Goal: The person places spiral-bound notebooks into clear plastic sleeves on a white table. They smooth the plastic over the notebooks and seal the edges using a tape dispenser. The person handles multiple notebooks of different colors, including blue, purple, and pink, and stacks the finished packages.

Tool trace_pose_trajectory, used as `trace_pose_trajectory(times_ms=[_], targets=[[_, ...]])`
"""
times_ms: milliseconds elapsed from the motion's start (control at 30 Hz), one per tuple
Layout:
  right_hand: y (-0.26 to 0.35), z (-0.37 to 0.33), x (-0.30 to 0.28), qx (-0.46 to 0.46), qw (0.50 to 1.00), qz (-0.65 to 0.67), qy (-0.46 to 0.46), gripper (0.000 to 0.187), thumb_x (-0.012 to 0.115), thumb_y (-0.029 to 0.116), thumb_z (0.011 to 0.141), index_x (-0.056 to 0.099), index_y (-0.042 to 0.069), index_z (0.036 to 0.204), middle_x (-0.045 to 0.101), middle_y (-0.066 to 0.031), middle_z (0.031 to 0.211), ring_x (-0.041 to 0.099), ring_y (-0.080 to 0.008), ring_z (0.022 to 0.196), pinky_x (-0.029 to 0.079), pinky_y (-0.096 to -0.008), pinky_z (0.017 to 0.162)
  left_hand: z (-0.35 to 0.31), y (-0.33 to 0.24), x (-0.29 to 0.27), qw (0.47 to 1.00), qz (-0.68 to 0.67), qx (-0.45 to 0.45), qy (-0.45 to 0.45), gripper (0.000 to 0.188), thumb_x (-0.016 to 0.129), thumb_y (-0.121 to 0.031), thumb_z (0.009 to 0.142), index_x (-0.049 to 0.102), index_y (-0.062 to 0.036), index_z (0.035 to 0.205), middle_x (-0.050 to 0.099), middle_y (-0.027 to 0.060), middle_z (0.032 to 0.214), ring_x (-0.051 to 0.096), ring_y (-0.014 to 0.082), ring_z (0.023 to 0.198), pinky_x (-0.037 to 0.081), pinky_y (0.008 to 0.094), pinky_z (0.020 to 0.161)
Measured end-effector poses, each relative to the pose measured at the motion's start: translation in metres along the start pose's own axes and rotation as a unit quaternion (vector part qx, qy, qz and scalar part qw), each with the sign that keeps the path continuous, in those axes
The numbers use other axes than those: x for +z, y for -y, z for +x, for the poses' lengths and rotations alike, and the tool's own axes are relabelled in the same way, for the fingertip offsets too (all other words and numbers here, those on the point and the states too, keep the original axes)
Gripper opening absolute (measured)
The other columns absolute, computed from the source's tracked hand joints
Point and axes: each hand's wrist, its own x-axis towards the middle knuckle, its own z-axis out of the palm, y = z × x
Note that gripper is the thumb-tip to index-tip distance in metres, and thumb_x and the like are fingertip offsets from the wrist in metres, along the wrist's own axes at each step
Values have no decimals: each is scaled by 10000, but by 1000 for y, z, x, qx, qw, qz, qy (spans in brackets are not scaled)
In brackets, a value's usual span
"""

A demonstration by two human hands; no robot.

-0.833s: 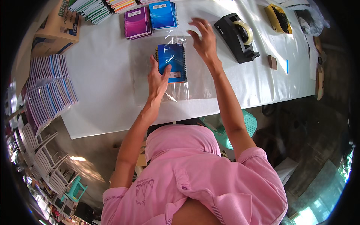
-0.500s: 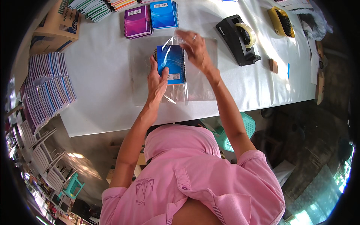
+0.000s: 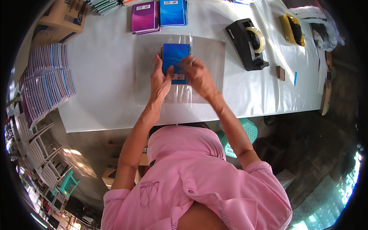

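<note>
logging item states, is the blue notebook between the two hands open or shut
Shut: the blue notebook lies flat, cover up, no pages spread, left hand on it.

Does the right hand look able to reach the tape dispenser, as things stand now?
Probably yes: between the right hand and the dispenser, only flat plastic and table show.

Blue spiral notebook [image 3: 174, 55]: lay flat, upper centre of frame.
Clear plastic sheet [image 3: 211, 51]: spread beneath, wider all round.
</note>
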Motion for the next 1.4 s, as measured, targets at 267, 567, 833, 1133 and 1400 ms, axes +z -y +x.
trace_pose_trajectory(times_ms=[267, 567, 833, 1133, 1400], targets=[[20, -10, 4, 70, 995, -56, 50, 291, 634, -29, 794, 675, 46, 1072, 568, -66, 1049, 551, -256, 951, 428, -379, 806, -39, 49, -69, 825, 542, 124, -102, 538, 623, -304, 892, 478, -129, 1379, 279, 93, 1521, 160, 403, 1417, 189, 618, 1083], [31, -8, 13, 33, 991, -114, 68, 237, 553, -99, 709, 566, -92, 946, 513, -189, 1104, 534, -330, 959, 482, -404, 842, -42, 48, -53, 845, 497, 112, -161, 451, 608, -268, 900, 545, -106, 1316, 371, -51, 1480, 213, 355, 1413, 192, 606, 1092], [34, -6, 13, 11, 991, -108, 84, 209, 540, -114, 729, 563, -86, 935, 499, -191, 1117, 525, -334, 1003, 484, -409, 852, -42, 65, -51, 829, 515, 158, -151, 466, 649, -215, 870, 543, -160, 1320, 372, 25, 1486, 358, 400, 1329, 286, 579, 1070], [35, -2, 9, 85, 991, -33, 95, 91, 605, -63, 772, 604, -53, 863, 542, -166, 1076, 579, -337, 949, 513, -401, 792, -75, 23, -84, 996, -19, -86, -30, 756, 639, 55, 779, 341, -92, 1458, 494, 114, 1395, 647, 139, 881, 536, 276, 707], [41, 7, 31, 237, 962, 52, 128, 175, 728, 59, 758, 690, -53, 887, 574, -160, 1167, 623, -288, 971, 519, -353, 810, -122, -36, -10, 905, 386, 177, -19, 581, 604, -7, 826, 429, -47, 1378, 535, 215, 1305, 629, 336, 1051, 543, 402, 762]])
